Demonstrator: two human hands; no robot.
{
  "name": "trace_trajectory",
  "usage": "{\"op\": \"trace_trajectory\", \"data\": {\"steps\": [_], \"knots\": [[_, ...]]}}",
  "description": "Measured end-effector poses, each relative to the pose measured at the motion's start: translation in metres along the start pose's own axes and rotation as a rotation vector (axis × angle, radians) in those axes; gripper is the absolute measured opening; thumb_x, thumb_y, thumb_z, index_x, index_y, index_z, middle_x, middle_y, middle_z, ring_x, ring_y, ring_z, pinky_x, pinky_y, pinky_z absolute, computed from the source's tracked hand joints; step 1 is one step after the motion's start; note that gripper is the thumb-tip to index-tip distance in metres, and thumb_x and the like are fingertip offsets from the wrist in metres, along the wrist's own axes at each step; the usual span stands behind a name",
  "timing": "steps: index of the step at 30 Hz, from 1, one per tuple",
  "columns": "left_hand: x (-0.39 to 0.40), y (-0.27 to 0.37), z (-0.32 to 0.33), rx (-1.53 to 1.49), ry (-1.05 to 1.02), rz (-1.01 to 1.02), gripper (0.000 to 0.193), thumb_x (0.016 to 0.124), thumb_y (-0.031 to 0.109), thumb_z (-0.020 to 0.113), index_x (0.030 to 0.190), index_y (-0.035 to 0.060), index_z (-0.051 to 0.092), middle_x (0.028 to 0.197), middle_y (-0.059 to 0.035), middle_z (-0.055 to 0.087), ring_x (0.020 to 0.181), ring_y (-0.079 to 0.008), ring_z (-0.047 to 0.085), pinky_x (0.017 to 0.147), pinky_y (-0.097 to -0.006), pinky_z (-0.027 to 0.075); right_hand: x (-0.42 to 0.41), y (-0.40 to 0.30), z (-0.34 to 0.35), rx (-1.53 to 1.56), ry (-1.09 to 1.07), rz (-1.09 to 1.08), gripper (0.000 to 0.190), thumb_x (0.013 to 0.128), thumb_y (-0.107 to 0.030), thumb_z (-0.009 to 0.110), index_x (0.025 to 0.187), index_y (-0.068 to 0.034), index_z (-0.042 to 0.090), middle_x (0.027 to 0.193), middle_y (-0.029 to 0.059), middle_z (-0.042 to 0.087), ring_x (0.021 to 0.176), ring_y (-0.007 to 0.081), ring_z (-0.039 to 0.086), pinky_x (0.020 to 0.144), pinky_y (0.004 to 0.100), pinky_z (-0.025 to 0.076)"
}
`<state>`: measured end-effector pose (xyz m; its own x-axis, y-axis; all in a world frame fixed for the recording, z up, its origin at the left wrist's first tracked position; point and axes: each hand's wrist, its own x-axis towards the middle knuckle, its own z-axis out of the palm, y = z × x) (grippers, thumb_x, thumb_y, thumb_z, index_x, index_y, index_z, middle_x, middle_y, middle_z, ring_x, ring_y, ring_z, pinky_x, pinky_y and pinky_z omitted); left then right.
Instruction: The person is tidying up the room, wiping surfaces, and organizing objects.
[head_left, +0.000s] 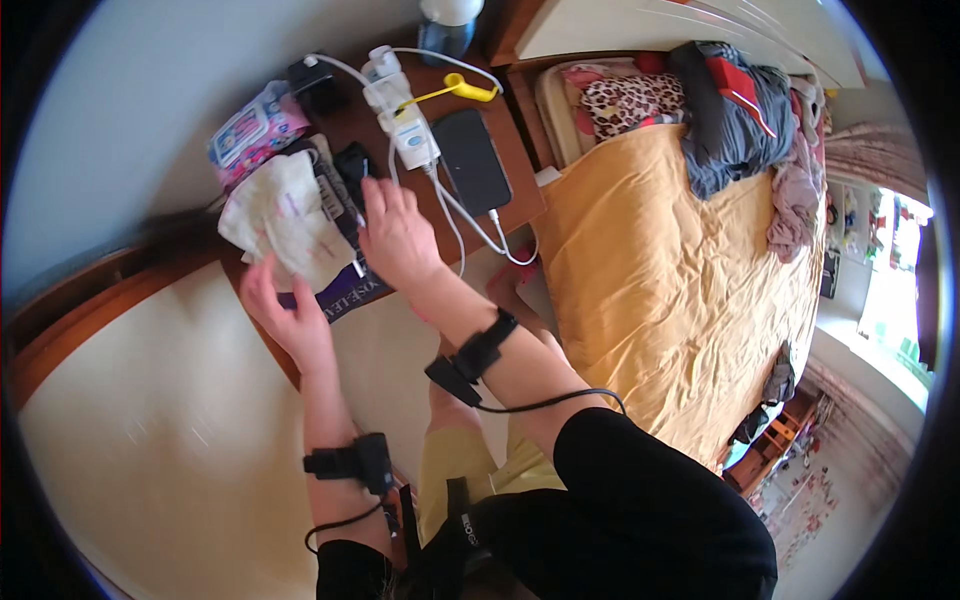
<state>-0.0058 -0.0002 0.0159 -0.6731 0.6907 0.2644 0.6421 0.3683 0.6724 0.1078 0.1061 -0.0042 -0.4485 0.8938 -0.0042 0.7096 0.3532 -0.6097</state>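
Note:
A white cloth (289, 214) with faint pink marks lies crumpled on a brown wooden bedside table (529, 199). At its near edge is my left hand (289, 322), thumb and fingers apart, the fingertips against or just over the cloth. My right hand (397, 240) reaches over dark items right of the cloth, fingers bent downward; whether they grip anything is hidden. Just below those fingers shows a short white stick-like piece (358, 268). A black item (351, 166) lies beyond the fingertips. Under the cloth, a dark purple flat item (352, 296) bearing writing sticks out at the table's front.
A white power strip (416, 142) with plugs and cables stands beside a dark-screened phone (472, 161) on a cable. Around them are a yellow plastic item (471, 88), a wipes pack (259, 131), a black box (315, 86) and a bottle (446, 37). A bed (660, 285) flanks the right.

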Motion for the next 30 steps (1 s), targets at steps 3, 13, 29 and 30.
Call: {"op": "trace_trajectory", "data": {"steps": [3, 13, 29, 30], "knots": [[0.028, 0.011, 0.026, 0.294, -0.043, 0.133, 0.056, 0.072, 0.025, 0.062, 0.124, 0.0172, 0.041, 0.124, -0.0204, 0.032, 0.11, -0.0387, 0.037, 0.091, -0.0469, 0.031, -0.033, 0.013, -0.025, 0.103, -0.058, -0.093, 0.049, 0.067, -0.011, 0.061, 0.112, -0.005, 0.044, 0.104, 0.0129, 0.05, 0.096, 0.0288, 0.049, 0.076, 0.0341, 0.047], [0.057, -0.027, 0.04, 0.141, -0.388, 0.113, 0.057, 0.062, 0.018, 0.065, 0.116, 0.0192, 0.044, 0.119, -0.0218, 0.039, 0.107, -0.0407, 0.041, 0.09, -0.0459, 0.033, -0.085, 0.107, -0.107, 0.353, 0.084, 0.198, 0.022, 0.073, -0.004, 0.056, 0.096, -0.004, 0.056, 0.084, 0.0112, 0.058, 0.07, 0.024, 0.059, 0.062, 0.03, 0.048], [0.039, -0.021, 0.036, 0.365, -0.329, 0.147, 0.062, 0.072, 0.019, 0.061, 0.128, 0.0189, 0.035, 0.132, -0.0259, 0.026, 0.123, -0.0421, 0.02, 0.1, -0.0517, 0.013, 0.045, 0.277, -0.142, 0.202, 0.438, 0.892, 0.03, 0.07, -0.015, 0.055, 0.093, 0.002, 0.048, 0.084, 0.0243, 0.058, 0.082, 0.0398, 0.056, 0.073, 0.0428, 0.045], [0.026, 0.014, 0.045, 0.331, -0.229, 0.109, 0.046, 0.074, 0.007, 0.056, 0.119, 0.0111, 0.046, 0.126, -0.0241, 0.035, 0.119, -0.0401, 0.029, 0.099, -0.0493, 0.02, 0.047, 0.273, -0.137, 0.231, 0.525, 0.841, 0.026, 0.071, -0.015, 0.055, 0.091, 0.001, 0.05, 0.081, 0.0249, 0.057, 0.081, 0.0397, 0.056, 0.072, 0.0431, 0.045]]}}
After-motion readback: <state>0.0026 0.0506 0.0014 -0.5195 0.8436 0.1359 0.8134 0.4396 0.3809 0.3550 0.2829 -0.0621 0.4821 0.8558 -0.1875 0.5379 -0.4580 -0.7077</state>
